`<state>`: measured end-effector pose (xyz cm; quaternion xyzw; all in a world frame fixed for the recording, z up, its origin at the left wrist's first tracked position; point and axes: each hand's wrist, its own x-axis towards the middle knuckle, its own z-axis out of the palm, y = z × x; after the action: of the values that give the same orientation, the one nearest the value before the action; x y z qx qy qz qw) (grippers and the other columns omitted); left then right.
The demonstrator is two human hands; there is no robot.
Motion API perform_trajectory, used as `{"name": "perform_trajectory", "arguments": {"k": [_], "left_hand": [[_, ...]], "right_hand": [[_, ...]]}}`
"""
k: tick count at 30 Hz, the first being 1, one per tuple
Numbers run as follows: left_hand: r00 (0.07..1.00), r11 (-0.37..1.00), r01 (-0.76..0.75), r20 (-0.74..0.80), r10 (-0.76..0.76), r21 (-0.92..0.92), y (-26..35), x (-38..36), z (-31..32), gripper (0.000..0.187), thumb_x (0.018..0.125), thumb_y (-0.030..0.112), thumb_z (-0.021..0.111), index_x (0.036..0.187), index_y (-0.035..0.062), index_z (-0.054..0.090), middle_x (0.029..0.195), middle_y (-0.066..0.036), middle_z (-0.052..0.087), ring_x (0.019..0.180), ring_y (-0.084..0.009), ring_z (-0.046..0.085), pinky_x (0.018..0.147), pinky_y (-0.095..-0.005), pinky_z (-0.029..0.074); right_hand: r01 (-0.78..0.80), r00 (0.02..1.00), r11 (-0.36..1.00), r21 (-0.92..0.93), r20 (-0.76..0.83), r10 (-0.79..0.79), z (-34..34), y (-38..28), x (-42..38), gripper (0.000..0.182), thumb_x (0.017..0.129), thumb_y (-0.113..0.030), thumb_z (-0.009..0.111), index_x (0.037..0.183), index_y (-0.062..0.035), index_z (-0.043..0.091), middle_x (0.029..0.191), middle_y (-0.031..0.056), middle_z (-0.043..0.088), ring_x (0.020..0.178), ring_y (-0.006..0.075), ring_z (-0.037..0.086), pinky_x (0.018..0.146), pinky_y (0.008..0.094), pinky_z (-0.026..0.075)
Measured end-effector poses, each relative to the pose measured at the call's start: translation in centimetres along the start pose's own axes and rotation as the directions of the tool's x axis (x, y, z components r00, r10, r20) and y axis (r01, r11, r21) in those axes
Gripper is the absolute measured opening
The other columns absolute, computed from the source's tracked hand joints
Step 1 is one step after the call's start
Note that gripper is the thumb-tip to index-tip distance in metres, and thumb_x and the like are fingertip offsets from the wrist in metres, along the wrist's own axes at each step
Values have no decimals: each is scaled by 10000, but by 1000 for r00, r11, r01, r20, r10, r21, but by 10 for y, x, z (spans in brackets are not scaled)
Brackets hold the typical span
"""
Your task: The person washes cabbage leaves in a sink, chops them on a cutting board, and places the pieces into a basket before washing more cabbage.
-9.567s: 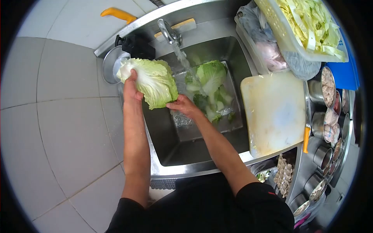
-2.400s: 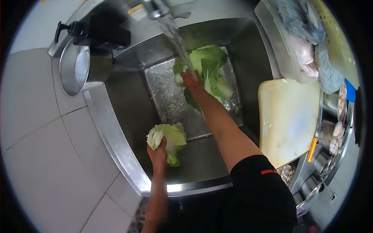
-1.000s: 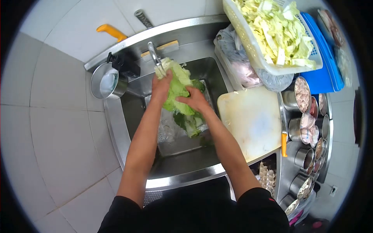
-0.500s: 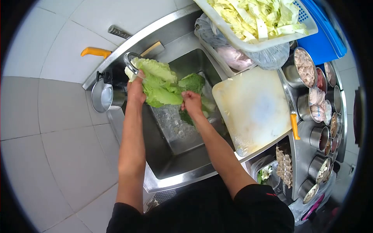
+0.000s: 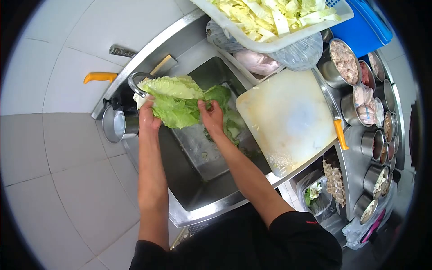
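Observation:
In the head view, my left hand grips the pale base of a bunch of green cabbage leaves beneath the curved metal faucet. My right hand has its fingers closed on the edge of the leaves at their right end. The bunch is held above the steel sink, spread between both hands. More green leaves lie in the sink, beyond and under my right hand, partly covered by it.
Right of the sink lies a white cutting board, with an orange-handled knife along its far side. A white basket of cut cabbage stands at the back. Metal pots of food line the right counter. A saucepan hangs at left.
The view has shifted slightly. The held leaves are spread wider and more level, with my right hand moved up along their edge. Less splashing shows in the sink.

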<state>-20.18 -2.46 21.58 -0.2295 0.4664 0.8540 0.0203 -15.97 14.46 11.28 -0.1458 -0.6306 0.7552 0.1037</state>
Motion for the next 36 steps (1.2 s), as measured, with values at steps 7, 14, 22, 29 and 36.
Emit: {"name": "perform_trajectory", "arguments": {"k": [7,14,22,29,36], "left_hand": [[997,999,4,-78,-7,-39,-9,3,-4,387,851,72,396,1230,43,471,1214,-138,527,1125,-309,519,973,-455,428],[998,996,66,3,-66,-61,-6,15,-18,398,853,76,382,1240,40,467,1229,-142,522,1132,-317,515,985,-462,416],[998,990,43,-47,-50,-137,-12,18,-23,379,901,131,418,1264,27,451,1266,-147,506,1159,-326,493,1012,-475,384],[997,965,44,-45,-57,-259,-1,6,-29,475,958,350,407,1304,25,415,1325,-162,459,1206,-344,447,1029,-505,347],[995,951,65,-56,-86,-303,-6,3,-47,456,938,297,465,1315,44,419,1338,-161,454,1224,-355,429,1037,-542,319]], "right_hand": [[-69,970,806,-588,-229,-84,-22,43,14,158,860,-175,596,847,-32,529,639,80,530,578,147,529,538,289,409],[88,985,984,153,134,-109,-31,-8,5,59,853,-36,555,905,-10,543,894,89,588,683,138,548,581,279,431],[25,997,974,-227,-67,-41,-27,20,9,74,804,-21,585,869,-11,552,844,138,561,668,235,544,609,343,431],[99,985,626,-774,167,52,-71,80,-21,190,799,-59,550,984,-19,577,999,205,599,877,336,571,742,405,446],[26,980,979,-202,199,15,-31,-58,14,203,808,-84,592,1007,-41,609,959,160,616,771,275,596,651,332,457]]}}
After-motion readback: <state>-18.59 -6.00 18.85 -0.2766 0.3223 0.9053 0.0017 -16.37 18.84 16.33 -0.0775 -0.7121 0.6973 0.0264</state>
